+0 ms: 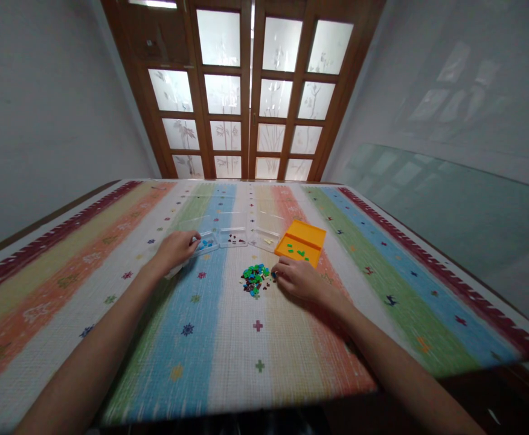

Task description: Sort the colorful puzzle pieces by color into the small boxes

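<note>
Pieces [254, 278] heaped on the cloth-covered counter [241, 362]
At their ten o'clock, the left hand [179, 249] is narrow-fingered at a clear box [212, 248]; at three, the right hand [295, 278] curls. Whether either holds anything, I cannot tell.

No text, label, brand or number can be read. The yellow box [308, 232] and the clear boxes [243, 236] present no legible lettering; the small pieces [254, 275] are too small to tell. The tablecloth [240, 356] bears plus-shaped printed marks, including one dark red and, nearer its front edge, one green. The door panes [222, 95] show plant patterns, without readable characters.
</note>
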{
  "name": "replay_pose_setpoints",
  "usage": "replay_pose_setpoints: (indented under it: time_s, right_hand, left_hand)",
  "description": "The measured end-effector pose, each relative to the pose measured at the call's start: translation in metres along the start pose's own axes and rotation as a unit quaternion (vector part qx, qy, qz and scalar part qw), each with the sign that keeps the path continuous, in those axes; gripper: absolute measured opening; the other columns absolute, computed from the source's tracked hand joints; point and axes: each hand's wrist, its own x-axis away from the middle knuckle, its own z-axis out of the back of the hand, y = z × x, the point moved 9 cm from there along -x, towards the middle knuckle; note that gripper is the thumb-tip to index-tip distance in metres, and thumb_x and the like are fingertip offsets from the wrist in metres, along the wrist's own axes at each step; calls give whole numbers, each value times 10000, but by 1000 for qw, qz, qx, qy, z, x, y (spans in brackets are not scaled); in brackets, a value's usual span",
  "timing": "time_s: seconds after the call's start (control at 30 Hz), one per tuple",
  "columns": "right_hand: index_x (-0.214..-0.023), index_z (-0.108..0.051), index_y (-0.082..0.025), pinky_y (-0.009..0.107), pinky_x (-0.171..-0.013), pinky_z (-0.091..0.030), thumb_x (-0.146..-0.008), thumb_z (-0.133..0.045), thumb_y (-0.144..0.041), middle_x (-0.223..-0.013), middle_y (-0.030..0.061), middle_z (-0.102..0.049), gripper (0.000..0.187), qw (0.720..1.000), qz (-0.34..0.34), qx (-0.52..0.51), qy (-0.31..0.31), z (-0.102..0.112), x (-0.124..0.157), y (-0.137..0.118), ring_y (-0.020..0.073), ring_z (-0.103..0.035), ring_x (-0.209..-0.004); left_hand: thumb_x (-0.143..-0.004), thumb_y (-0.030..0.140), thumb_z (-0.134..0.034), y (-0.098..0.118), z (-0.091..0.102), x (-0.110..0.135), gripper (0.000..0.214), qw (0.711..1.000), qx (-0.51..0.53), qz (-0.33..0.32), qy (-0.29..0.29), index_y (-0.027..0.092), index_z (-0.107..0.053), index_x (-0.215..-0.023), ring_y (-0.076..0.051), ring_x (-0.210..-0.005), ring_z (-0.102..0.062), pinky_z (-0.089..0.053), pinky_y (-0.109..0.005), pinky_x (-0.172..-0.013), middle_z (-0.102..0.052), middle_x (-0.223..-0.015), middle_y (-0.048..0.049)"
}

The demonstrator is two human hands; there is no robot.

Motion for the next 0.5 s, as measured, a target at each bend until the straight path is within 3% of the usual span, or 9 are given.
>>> replay_pose_setpoints:
  time_s: [0.3, 0.5]
  right_hand:
    - [-1021, -713, -161, 280, -653, -328, -896, -519, -124, -979, 87, -678, 234, 1000, -11, -3, -18, -1, 0, 2, 169, -575, -787]
    - [-981, -726, -166, 280, -649, -332, -895, -530, -140, -968, 85, -677, 216, 1000, -15, -6, -19, -1, -1, 3, 168, -574, -781]
  left_hand:
    - [-940, 235, -478, 6, -16, -8, 345, 994, -73, 20, -79, 212, -759, -1139, -272, -1041, -701, -484, -304, -795, -770, -1127, -123]
    - [-937, 241, -463, 2, -6, -2, 358, 995, -83, 23, -54, 212, -765, -1127, -269, -1027, -706, -482, -298, -781, -778, -1106, -114]
